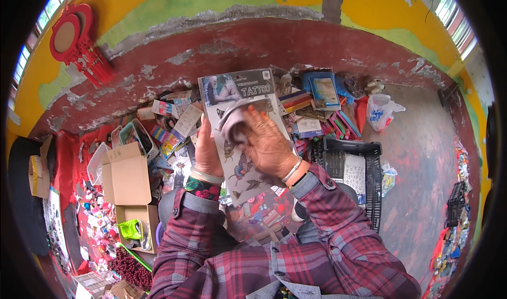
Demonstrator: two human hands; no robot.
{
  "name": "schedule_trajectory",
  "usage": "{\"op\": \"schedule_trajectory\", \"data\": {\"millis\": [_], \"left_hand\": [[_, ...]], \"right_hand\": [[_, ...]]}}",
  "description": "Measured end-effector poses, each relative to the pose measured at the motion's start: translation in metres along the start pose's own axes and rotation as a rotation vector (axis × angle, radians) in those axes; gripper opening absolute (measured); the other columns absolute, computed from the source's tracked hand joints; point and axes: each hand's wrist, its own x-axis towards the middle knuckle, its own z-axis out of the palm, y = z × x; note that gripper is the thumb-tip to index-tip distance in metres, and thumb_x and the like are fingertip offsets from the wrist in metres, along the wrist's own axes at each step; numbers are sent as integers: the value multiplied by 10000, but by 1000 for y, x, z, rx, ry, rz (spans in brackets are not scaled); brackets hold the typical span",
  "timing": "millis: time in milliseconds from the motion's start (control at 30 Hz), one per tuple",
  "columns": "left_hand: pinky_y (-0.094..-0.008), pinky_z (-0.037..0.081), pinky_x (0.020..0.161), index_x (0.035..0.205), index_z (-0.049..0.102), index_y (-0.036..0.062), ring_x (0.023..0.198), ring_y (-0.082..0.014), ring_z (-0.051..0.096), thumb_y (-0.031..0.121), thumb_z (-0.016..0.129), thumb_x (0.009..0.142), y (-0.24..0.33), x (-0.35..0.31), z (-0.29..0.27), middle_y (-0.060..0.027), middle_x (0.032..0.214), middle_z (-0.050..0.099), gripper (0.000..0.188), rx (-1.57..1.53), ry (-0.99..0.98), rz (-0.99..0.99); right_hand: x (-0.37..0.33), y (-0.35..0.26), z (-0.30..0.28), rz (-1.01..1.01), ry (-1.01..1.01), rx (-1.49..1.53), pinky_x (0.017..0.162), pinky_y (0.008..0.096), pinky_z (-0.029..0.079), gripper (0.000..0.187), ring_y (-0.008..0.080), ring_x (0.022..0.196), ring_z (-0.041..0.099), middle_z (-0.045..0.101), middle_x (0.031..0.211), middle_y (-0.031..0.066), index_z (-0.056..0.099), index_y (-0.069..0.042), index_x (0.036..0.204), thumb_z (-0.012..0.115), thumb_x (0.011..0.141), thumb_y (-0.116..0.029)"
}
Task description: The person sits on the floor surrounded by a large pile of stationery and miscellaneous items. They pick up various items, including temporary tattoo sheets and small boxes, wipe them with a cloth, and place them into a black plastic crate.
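Upright in front of me is a flat tattoo sticker sheet (242, 185) in a clear sleeve, printed with butterflies and with a dark header along its top. My left hand (208, 152) grips its left edge, the thumb along the side. My right hand (268, 145) is closed on a greyish cloth (230, 124) that lies against the upper middle of the sheet. The right fingers are slightly blurred, and they hide part of the cloth and the prints.
Piled packets and cards (187, 120) line the wall ahead. At left stands an open cardboard box (127, 175); at right, a black plastic crate (374, 193) holds papers. A white plastic bag (381, 111) sits on the floor, and small goods (454, 230) lie along the right wall.
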Motion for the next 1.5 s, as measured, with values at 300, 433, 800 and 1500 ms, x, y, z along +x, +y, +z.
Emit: {"op": "schedule_trajectory", "data": {"millis": [300,433,800,1500], "left_hand": [[-353,448,874,1226,466,43,997,-221,560,369,388,946,-12,1,-14,-106,1146,556,437,-4,-104,-132],[-343,409,899,1257,425,46,1054,-209,516,235,479,910,-19,-5,-3,-85,1158,531,399,115,-151,-247],[-301,350,977,1322,360,43,1186,-177,421,56,535,855,-34,-3,-45,-58,1272,459,499,364,-174,-267],[-369,399,947,1304,374,8,1121,-237,496,-9,498,773,-20,-6,-16,-104,1246,487,545,340,-123,15]], "right_hand": [[5,6,-4,143,220,-29,1062,465,220,428,349,1313,266,309,1397,209,475,24,1212,500,877,-241],[8,29,-3,312,392,112,1050,444,243,444,376,1255,335,335,1369,229,425,49,1236,473,904,-244],[11,-14,-11,0,153,87,1073,469,181,351,318,1305,294,362,1380,160,568,-83,1159,493,877,-279],[7,-11,-8,15,174,57,1071,468,205,399,346,1299,291,329,1391,191,536,-18,1173,501,871,-276]]}}
